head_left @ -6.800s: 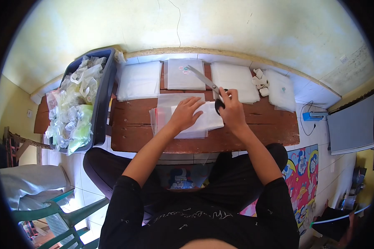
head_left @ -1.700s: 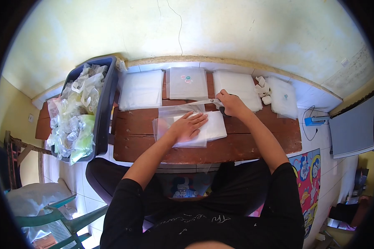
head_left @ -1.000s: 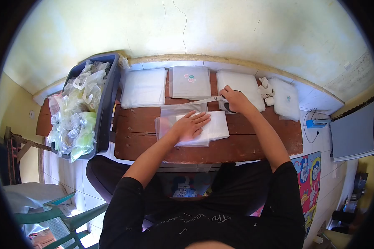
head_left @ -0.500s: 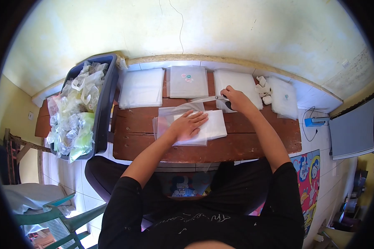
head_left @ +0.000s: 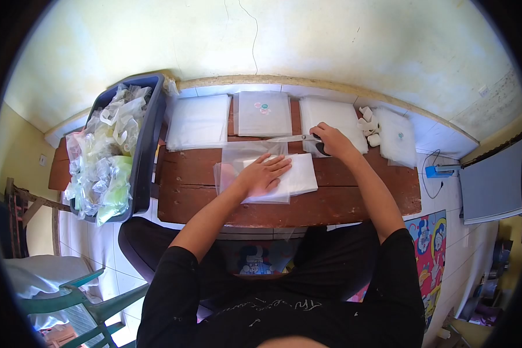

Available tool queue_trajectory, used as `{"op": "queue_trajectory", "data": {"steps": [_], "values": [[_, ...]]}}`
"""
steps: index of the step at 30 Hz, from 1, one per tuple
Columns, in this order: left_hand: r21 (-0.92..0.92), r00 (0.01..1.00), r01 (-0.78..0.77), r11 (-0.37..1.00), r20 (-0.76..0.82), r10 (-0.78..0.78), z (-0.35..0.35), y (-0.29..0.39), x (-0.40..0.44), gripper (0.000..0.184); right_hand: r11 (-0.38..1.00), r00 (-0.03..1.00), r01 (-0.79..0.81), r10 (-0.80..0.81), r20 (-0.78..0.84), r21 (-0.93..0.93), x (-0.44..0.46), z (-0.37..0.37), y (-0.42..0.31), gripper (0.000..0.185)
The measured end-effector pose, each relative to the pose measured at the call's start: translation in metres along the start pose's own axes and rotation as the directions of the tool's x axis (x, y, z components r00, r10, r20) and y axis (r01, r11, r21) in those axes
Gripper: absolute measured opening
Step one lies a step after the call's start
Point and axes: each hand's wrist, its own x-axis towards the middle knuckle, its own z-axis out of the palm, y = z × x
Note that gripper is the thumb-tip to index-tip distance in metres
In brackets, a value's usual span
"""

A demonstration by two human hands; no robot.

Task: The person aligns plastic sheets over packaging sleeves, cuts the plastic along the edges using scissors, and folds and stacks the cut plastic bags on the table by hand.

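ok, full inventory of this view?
wooden table: 1+, red-brown, centre
scissors: 1, silver/black, over table
plastic sheet pile: 1, clear/white, table centre
plastic stacks: 4, whitish, table's far side
small pieces: several, off-white, between right two stacks
tub: 1, dark blue, left
crumpled bags: uncounted, clear/green, in tub
corded box: 1, blue, right
panel: 1, grey, right
cartoon mat: 1+, multicoloured, floor
chair: 1, green, lower left
wall: 1, cream, back
edge clutter: unclear
left hand: 1, on plastic sheet pile
right hand: 1, holding scissors

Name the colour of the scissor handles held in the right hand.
The scissor handles are black, showing best in the head view.
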Motion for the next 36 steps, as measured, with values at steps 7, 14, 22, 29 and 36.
{"op": "queue_trajectory", "data": {"steps": [7, 14, 22, 29, 36], "values": [[-0.009, 1.000, 0.002, 1.000, 0.008, -0.002, -0.002, 0.000, 0.001, 0.056, 0.998, 0.999, -0.054, 0.054, 0.000, -0.016, -0.006, -0.006, -0.005, 0.039], [-0.018, 1.000, -0.019, 1.000, -0.004, 0.019, -0.002, 0.000, 0.000, 0.056, 0.973, 0.954, -0.232, 0.226, 0.198, 0.010, -0.026, -0.017, -0.013, 0.054], [-0.047, 0.999, -0.026, 0.999, -0.025, 0.024, -0.004, 0.000, -0.001, 0.053, 0.915, 0.871, -0.404, 0.378, 0.315, 0.019, -0.061, -0.051, -0.012, 0.075], [-0.081, 0.977, 0.006, 0.997, -0.213, -0.024, -0.006, 0.007, -0.004, 0.038, 0.896, 0.897, -0.438, 0.430, 0.101, 0.077, -0.057, 0.007, 0.002, 0.057], [-0.372, 0.786, 0.340, 0.864, -0.392, -0.478, -0.005, 0.015, -0.013, 0.025, 0.850, 0.848, -0.526, 0.527, -0.047, 0.041, -0.032, 0.029, -0.037, 0.043]]}}
